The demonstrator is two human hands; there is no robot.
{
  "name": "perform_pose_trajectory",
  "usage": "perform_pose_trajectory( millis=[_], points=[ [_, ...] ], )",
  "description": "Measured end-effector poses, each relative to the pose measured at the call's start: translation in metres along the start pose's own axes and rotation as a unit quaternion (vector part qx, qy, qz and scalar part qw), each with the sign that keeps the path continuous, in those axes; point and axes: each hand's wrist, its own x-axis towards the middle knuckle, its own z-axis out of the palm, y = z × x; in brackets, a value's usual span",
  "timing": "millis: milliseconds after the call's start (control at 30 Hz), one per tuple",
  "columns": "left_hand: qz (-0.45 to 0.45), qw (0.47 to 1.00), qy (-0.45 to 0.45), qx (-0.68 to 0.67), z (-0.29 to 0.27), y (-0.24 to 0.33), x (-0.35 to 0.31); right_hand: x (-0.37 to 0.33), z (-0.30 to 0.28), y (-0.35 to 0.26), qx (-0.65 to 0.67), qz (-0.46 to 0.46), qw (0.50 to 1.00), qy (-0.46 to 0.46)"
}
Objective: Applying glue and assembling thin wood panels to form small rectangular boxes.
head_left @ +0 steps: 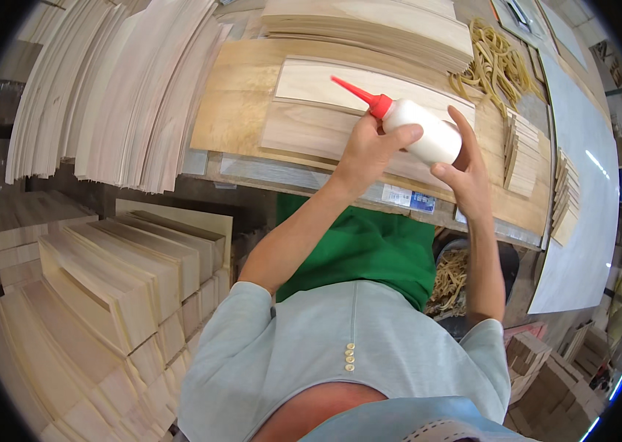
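Note:
A white squeeze bottle (418, 118) with a red cap and a long red nozzle is held over the workbench. Tilted, its nozzle points to the far left. My left hand (368, 153) grips it near the cap, thumb across the body. Around the base end, my right hand (473, 180) has its thumb and fingers on either side. Under the bottle lie thin, pale wooden boards (304, 127) on a larger plywood sheet (226, 96). Part of the boards is hidden by my hands and the bottle.
Stacked boards (370, 33) stand at the back of the bench, beside tangled tan bands (499, 62). Small wood strips (522, 155) lie at right, near a grey-white panel (583, 199). Upright thin sheets (134, 88) and bundled wood pieces (119, 272) fill the left. A bin of bands (452, 280) sits below.

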Motion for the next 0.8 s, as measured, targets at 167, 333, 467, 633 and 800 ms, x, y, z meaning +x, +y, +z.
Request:
perform_pose_trajectory(
  millis=[167, 333, 467, 633, 800],
  points=[
    [0.047, 0.995, 0.010, -0.092, 0.014, -0.017, 0.015, 0.004, 0.030, 0.036, 0.370, -0.017, 0.926, 0.071],
    [0.059, 0.996, -0.002, -0.073, 0.007, -0.029, 0.015, 0.017, 0.038, 0.048, 0.440, -0.017, 0.882, 0.166],
    [0.160, 0.859, -0.063, 0.483, -0.069, -0.005, 0.004, 0.035, 0.014, 0.020, 0.405, -0.031, 0.905, 0.127],
    [0.138, 0.653, -0.125, 0.734, -0.122, 0.033, -0.002, 0.073, 0.003, 0.005, 0.350, -0.042, 0.929, 0.113],
    [0.117, 0.653, -0.154, 0.733, -0.134, 0.033, 0.007, 0.121, 0.034, 0.004, 0.291, -0.050, 0.954, 0.042]
  ],
)
